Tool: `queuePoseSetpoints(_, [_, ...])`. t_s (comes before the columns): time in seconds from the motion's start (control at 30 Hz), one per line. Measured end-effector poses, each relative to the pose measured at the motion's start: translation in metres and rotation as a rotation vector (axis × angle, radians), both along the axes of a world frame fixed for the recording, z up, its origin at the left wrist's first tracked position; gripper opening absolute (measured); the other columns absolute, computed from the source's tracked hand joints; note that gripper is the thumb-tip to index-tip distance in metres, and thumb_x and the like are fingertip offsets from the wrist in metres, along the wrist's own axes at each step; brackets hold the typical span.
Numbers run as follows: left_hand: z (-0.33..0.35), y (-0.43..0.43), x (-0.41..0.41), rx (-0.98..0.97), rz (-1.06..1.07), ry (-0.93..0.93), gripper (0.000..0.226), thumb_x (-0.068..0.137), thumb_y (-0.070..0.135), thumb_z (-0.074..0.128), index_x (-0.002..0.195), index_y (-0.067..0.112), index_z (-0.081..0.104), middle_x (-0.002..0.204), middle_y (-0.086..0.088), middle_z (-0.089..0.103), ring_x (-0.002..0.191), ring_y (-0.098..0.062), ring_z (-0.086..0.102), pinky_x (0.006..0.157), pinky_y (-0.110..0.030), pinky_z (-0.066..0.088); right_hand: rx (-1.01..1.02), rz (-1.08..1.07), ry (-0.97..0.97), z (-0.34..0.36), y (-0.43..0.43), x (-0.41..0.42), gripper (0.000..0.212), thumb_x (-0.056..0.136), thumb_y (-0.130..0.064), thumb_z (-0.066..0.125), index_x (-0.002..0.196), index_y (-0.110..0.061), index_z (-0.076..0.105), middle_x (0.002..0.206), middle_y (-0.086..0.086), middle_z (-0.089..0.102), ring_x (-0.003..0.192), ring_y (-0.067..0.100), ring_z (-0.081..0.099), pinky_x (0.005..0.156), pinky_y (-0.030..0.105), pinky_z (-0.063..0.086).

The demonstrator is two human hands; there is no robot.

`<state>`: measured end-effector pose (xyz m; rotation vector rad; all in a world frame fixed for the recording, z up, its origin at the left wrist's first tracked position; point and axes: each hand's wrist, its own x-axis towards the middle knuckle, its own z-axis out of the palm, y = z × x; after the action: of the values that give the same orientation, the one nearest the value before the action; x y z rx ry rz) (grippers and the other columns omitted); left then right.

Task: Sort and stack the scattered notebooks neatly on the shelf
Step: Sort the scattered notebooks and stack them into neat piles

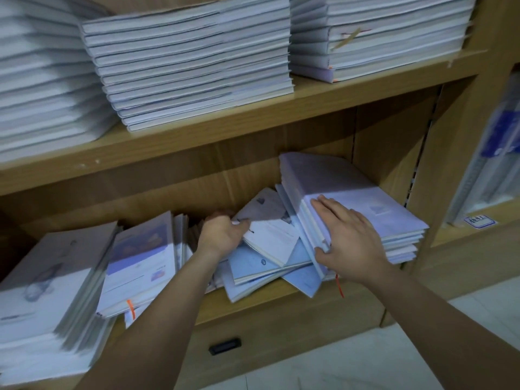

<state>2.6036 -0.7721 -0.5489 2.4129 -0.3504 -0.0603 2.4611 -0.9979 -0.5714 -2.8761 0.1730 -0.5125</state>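
Loose notebooks (253, 274) lie askew mid-shelf, their corners reaching the lower shelf's front edge (253, 313), with open room above them. The left hand (222, 235) pinches the top white notebook (270, 223). The right hand (349, 235) lies flat, fingers straight, on the tilted right stack (365, 192). The left stacks (138, 257) crowd close.

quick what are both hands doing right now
left hand: closed, gripping the white notebook in the loose pile.
right hand: open, fingers flat on the right stack.
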Motion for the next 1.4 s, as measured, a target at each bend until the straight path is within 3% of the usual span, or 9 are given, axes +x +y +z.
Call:
queuePoseSetpoints(0.1, [-0.004,0.007,-0.036,-0.033,-0.067,0.146,0.025,0.096,0.028,0.061,0.078,0.012,0.066,0.056,-0.002,0.067,0.053,-0.016,0.063,0.054,-0.027,0.050,0.004,-0.007,0.006,0.002,0.002,-0.001,0.095,0.082,-0.042,0.067,0.160,-0.029,0.014,0.165,-0.007,0.017,0.148,0.017,0.025,0.117,0.039,0.024])
queuePoseSetpoints(0.2, [-0.006,0.010,-0.054,-0.128,-0.020,0.317,0.015,0.097,0.022,0.058,0.094,0.008,0.062,0.068,-0.012,0.073,0.052,-0.020,0.065,0.045,-0.024,0.047,0.004,-0.017,0.016,0.005,0.005,-0.001,0.095,0.083,-0.042,0.066,0.160,-0.030,0.012,0.166,-0.008,0.015,0.149,0.016,0.022,0.118,0.038,0.021])
queuePoseSetpoints(0.4, [-0.002,-0.004,-0.057,-0.156,-0.019,0.163,0.018,0.099,0.023,0.057,0.105,0.007,0.062,0.076,-0.008,0.068,0.045,-0.014,0.063,0.042,-0.024,0.049,-0.001,-0.025,0.053,0.009,0.005,-0.003,0.095,0.084,-0.043,0.065,0.160,-0.030,0.010,0.166,-0.009,0.013,0.150,0.015,0.020,0.119,0.037,0.020])
queuePoseSetpoints(0.57, [0.012,0.030,-0.081,-0.065,-0.005,-0.098,0.020,0.096,0.032,0.056,0.111,0.024,0.045,0.097,0.003,0.063,0.080,-0.022,0.068,0.066,-0.044,0.059,0.008,-0.024,0.077,0.011,0.006,-0.004,0.094,0.085,-0.042,0.064,0.160,-0.030,0.009,0.166,-0.009,0.012,0.151,0.014,0.017,0.119,0.039,0.022])
queuePoseSetpoints(0.8, [0.047,0.156,-0.102,-0.277,0.273,-0.139,0.014,0.098,0.023,0.059,0.106,0.015,0.050,0.081,-0.009,0.069,0.043,-0.020,0.062,0.043,-0.034,0.047,0.010,-0.087,0.139,0.022,0.018,-0.002,0.091,0.089,-0.050,0.062,0.160,-0.024,0.011,0.166,-0.001,0.016,0.150,0.022,0.020,0.119,0.043,0.023])
queuePoseSetpoints(1.07, [0.017,0.210,-0.093,-0.556,0.424,-0.054,0.016,0.098,0.016,0.061,0.085,0.007,0.066,0.053,0.004,0.066,0.050,-0.014,0.062,0.046,-0.026,0.050,-0.092,0.046,0.034,0.039,0.105,0.001,0.063,0.089,-0.049,0.057,0.145,-0.021,0.047,0.143,0.003,0.050,0.131,0.027,0.045,0.111,0.040,0.030])
queuePoseSetpoints(1.1, [0.014,0.211,-0.091,-0.531,0.430,-0.049,0.011,0.092,0.025,0.068,0.090,0.015,0.066,0.065,0.005,0.071,0.065,-0.019,0.067,0.057,-0.032,0.056,-0.083,0.104,0.065,0.037,0.116,0.005,0.063,0.090,-0.050,0.055,0.146,-0.023,0.046,0.144,0.001,0.050,0.130,0.025,0.046,0.109,0.037,0.032])
queuePoseSetpoints(1.2, [0.005,0.214,-0.082,-0.255,0.445,-0.017,0.068,0.076,0.049,0.080,0.131,0.019,0.055,0.120,0.001,0.067,0.111,-0.025,0.062,0.094,-0.038,0.051,-0.058,0.251,0.228,0.020,0.139,0.013,0.069,0.092,-0.058,0.051,0.151,-0.024,0.038,0.150,-0.002,0.043,0.135,0.022,0.042,0.111,0.035,0.035])
queuePoseSetpoints(1.4, [0.000,0.207,-0.067,0.301,0.401,-0.017,0.088,0.082,0.078,0.047,0.151,0.026,0.032,0.140,-0.011,0.037,0.129,-0.034,0.042,0.102,-0.046,0.044,-0.056,0.341,0.456,-0.005,0.144,0.023,0.077,0.093,-0.066,0.046,0.157,-0.028,0.025,0.163,-0.004,0.016,0.147,0.020,0.021,0.114,0.035,0.030])
